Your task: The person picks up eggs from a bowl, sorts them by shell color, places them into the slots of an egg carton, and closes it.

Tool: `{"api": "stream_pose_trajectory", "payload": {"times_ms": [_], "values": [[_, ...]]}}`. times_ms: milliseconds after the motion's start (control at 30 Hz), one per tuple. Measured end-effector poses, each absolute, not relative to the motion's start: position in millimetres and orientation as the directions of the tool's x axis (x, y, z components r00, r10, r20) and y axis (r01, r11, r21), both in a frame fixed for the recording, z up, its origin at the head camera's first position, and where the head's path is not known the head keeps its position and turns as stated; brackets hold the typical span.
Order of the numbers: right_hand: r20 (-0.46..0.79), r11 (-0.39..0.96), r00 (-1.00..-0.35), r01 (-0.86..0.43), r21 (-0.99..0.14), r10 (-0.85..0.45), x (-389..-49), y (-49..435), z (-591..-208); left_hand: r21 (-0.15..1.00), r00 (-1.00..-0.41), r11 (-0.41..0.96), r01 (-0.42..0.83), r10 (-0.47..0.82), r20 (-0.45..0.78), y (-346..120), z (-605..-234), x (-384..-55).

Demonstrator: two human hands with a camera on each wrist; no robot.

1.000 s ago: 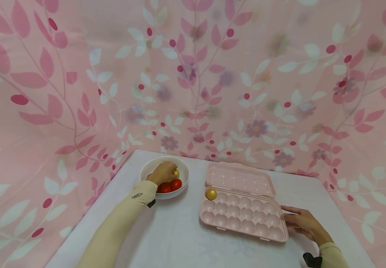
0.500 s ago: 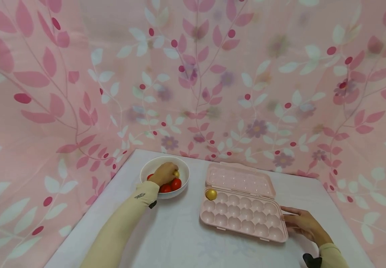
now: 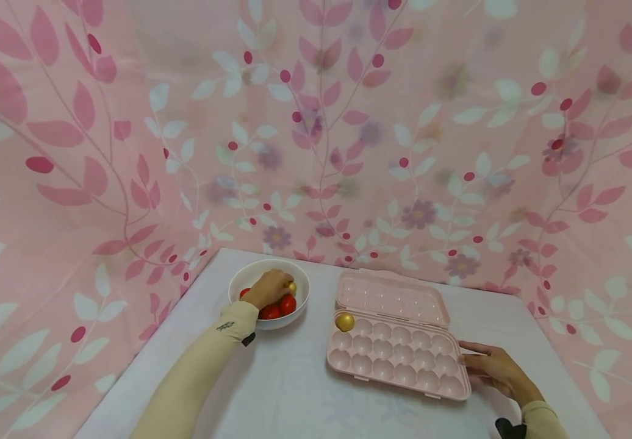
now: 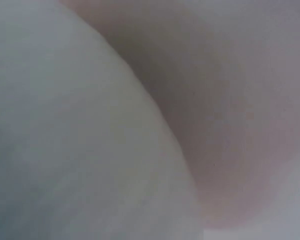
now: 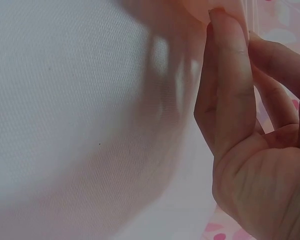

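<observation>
In the head view my left hand [image 3: 268, 289] reaches into a white bowl [image 3: 237, 279] at the back left of the table. Its fingers and thumb close about a golden ball [image 3: 292, 287], which shows only in part beneath them. Several shiny red balls [image 3: 288, 304] lie in the bowl around the hand. To the right, a pink egg tray [image 3: 393, 372] lies with its lid folded back; another golden ball [image 3: 344, 322] sits in its back left well. My right hand [image 3: 494, 367] pinches the tray's right edge, thumb and fingers on either side in the right wrist view.
The white-covered table [image 3: 294, 390] meets floral pink cloth walls [image 3: 349, 152] at the back and both sides. The ribbed lid [image 3: 393, 297] of the tray lies close to the back wall. A pale sleeve [image 4: 80, 120] fills much of the left wrist view.
My left hand has shifted slightly within the bowl, and its fingers cover more of the golden ball. The right hand and the tray hold their place.
</observation>
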State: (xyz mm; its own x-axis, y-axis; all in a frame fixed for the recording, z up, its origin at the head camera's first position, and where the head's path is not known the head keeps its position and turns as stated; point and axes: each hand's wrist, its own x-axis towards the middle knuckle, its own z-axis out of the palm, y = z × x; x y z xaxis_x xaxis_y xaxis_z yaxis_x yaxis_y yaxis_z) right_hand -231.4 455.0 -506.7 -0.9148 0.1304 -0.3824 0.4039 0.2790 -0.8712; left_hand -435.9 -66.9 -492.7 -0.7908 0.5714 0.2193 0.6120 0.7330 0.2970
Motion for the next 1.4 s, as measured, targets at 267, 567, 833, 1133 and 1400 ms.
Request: {"api": "stream_pose_trajectory", "payload": {"times_ms": [267, 567, 833, 1133, 1400], "values": [[-0.389, 0.269, -0.908, 0.419, -0.867, 0.158, -233.1, 456.1, -508.0, 0.303, -0.751, 0.690, 0.657, 0.566, 0.340, -71.7, -487.7, -432.8], [-0.401, 0.275, -0.898, 0.438, -0.856, 0.180, -235.1, 455.3, -508.6, 0.489, -0.843, 0.686, 0.538, 0.428, 0.326, -75.2, -488.3, -428.1], [-0.399, 0.272, -0.898, 0.437, -0.858, 0.185, -235.1, 455.4, -508.6, 0.567, -0.847, 0.629, 0.532, 0.390, 0.362, -68.2, -480.4, -424.8], [-0.404, 0.263, -0.895, 0.442, -0.857, 0.189, -234.1, 454.8, -508.0, 0.669, -0.851, 0.528, 0.523, 0.368, 0.375, -47.5, -474.0, -419.2], [-0.402, 0.265, -0.899, 0.437, -0.860, 0.175, -234.8, 455.1, -507.3, 0.720, -0.850, 0.464, 0.517, 0.379, 0.366, -22.0, -465.3, -412.6]]}}
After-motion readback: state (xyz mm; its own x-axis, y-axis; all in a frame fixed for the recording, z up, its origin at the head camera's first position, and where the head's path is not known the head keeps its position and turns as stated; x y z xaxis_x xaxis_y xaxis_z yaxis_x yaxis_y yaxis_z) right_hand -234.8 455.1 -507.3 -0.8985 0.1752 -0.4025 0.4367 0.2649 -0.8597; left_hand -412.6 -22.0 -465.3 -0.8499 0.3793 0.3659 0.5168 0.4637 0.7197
